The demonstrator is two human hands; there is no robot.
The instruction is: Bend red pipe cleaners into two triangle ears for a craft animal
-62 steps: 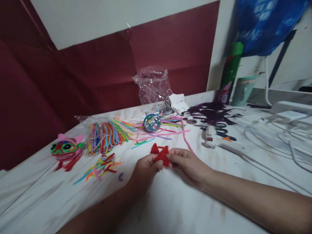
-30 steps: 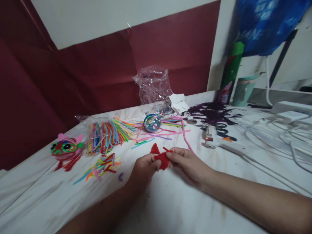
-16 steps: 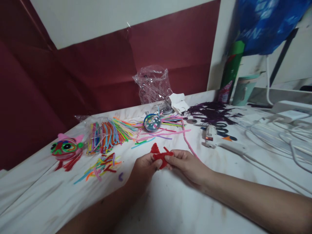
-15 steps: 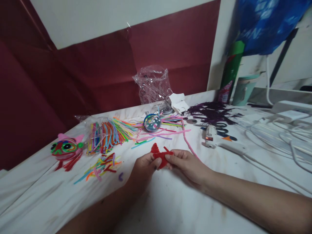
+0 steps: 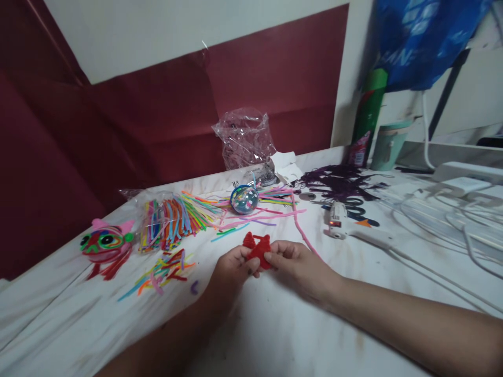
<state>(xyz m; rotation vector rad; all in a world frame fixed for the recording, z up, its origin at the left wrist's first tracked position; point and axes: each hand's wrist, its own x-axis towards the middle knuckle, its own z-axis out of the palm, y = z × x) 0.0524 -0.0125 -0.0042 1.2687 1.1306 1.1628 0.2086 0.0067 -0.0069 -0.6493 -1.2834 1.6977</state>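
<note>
A small red shape of coiled pipe cleaner [image 5: 260, 250] is pinched between both hands above the white table. My left hand [image 5: 236, 267] grips its left side, thumb in front. On its right side, my right hand [image 5: 293, 260] closes thumb and fingers on the edge. Two pointed red parts stick up at the top, with a short strip between them; the fingers hide some of the rest. Beyond the hands lie loose pipe cleaners, among them a long pink one [image 5: 302, 230]. A clear ball with coloured bits inside [image 5: 244, 199] rests behind them.
At left stand a pink animal-faced craft [image 5: 106, 246], a bundle of pipe cleaners [image 5: 168, 220] and cut pieces [image 5: 165, 272]. To the right lie a glue gun [image 5: 353, 230] with its cord, scissors [image 5: 356, 207], purple strands [image 5: 338, 180] and white cables [image 5: 424, 209]. A green cup [image 5: 390, 146] stands behind.
The red piece has been turned in my fingers, so two pointed parts now show at its top. Both hands keep hold of it. The view has shifted slightly.
</note>
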